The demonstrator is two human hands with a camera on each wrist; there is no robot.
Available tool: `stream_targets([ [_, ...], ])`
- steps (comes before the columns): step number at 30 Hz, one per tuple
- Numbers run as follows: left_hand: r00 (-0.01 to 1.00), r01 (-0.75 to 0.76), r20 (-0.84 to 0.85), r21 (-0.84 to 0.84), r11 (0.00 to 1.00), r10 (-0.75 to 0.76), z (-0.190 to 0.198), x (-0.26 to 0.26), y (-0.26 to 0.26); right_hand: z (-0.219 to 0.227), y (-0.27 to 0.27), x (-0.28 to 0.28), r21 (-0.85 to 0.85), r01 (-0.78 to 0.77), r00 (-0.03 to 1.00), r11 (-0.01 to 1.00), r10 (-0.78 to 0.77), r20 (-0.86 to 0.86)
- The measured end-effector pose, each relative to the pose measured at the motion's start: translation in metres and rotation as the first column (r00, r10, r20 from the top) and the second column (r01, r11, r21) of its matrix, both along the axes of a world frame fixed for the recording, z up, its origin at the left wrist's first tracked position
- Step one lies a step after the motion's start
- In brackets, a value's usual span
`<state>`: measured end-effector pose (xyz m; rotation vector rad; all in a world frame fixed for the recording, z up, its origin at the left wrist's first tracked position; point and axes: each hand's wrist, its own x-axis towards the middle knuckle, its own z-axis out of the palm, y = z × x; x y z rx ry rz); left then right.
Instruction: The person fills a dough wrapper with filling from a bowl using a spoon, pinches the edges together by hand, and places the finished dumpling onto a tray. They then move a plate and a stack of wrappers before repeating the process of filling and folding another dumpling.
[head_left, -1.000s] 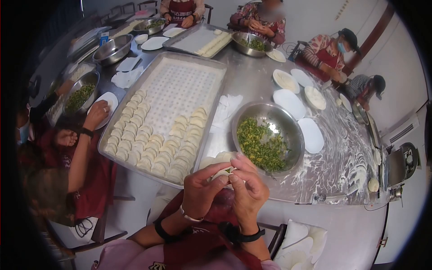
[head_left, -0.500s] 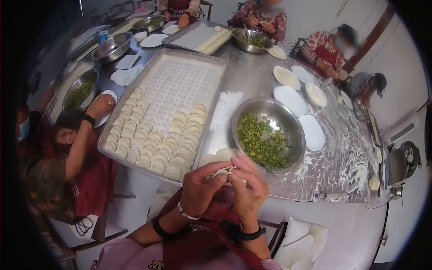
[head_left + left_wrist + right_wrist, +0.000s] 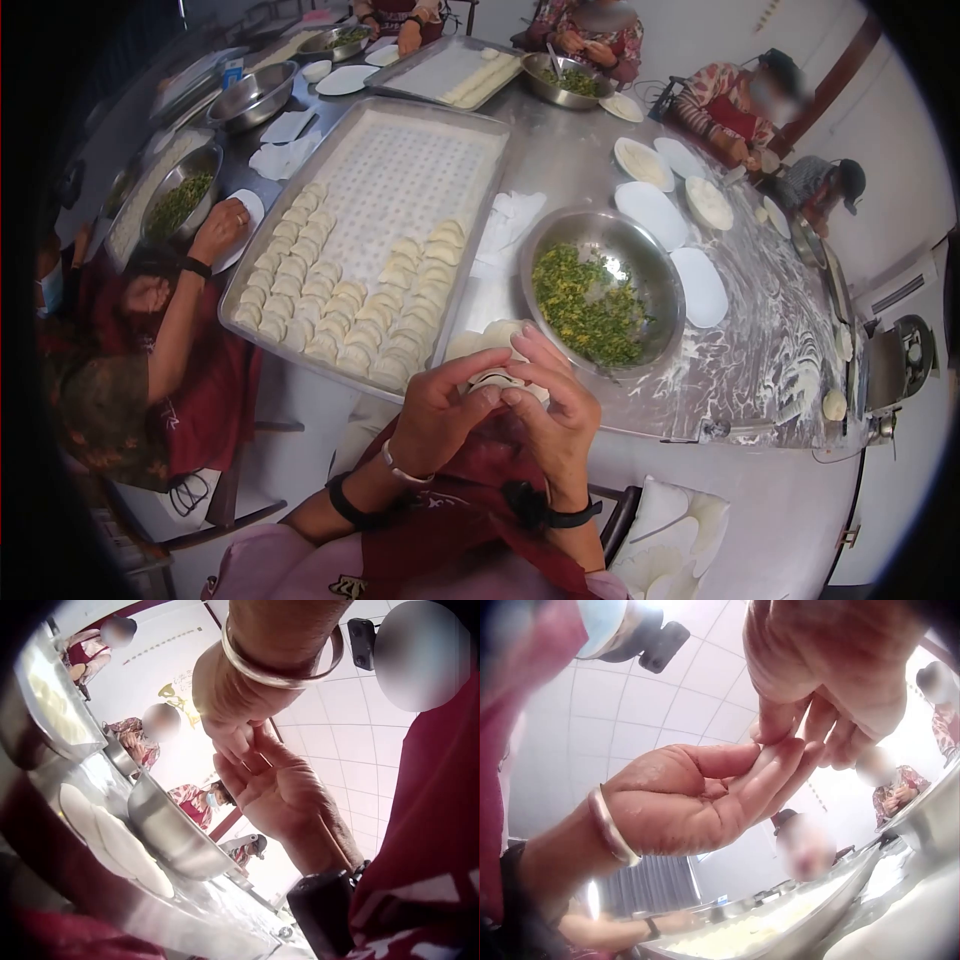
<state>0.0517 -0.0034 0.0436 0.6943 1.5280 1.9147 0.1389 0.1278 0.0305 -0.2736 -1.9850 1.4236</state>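
Both hands meet over the near edge of the table in the head view. The left hand (image 3: pixel 440 412) pinches one side of a folded dumpling wrapper (image 3: pixel 497 380), thumb in front. The right hand (image 3: pixel 556 415) pinches its other side between thumb and fingers. A dark slit shows along the wrapper's upper edge. In the left wrist view the left hand (image 3: pixel 240 697) and the right hand (image 3: pixel 289 802) touch at the fingertips; the wrapper is hidden there. The right wrist view shows the left hand (image 3: pixel 697 795) below the right hand (image 3: pixel 832 675), fingers together.
A metal tray (image 3: pixel 232 318) with rows of dumplings lies at the left, and a steel bowl (image 3: pixel 655 262) of chopped green filling stands just beyond the hands. Flat wrappers (image 3: pixel 468 346) lie between them. White plates (image 3: pixel 700 287) are right of the bowl. Other people sit around the table.
The wrapper's green filling, visible at its upper edge earlier, no longer shows. The hands keep their pinch, almost in place. The head view has shifted slightly.
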Motion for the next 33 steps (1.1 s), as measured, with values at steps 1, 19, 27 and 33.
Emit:
stream_targets([
  [1,1.0,0.002,-0.015,-0.014,1.0,-0.002,0.0,-0.001,0.0,-0.001,-0.001,0.0,-0.021,0.003,1.0,1.0,-0.003,-0.006],
  [19,0.903,0.187,-0.355,-0.182,0.965,-0.242,-0.006,-0.029,-0.007,0.013,-0.008,-0.004,0.268,0.035,0.995,0.963,-0.06,0.086],
  [27,0.97,0.186,0.161,-0.023,0.982,-0.18,0.01,-0.013,-0.008,0.003,-0.009,0.001,-0.183,0.041,0.999,0.982,-0.042,-0.001],
  [33,0.976,0.044,0.21,0.076,0.996,-0.059,-0.014,0.0,-0.004,0.0,-0.021,-0.007,-0.325,0.064,0.99,0.944,-0.102,-0.102],
])
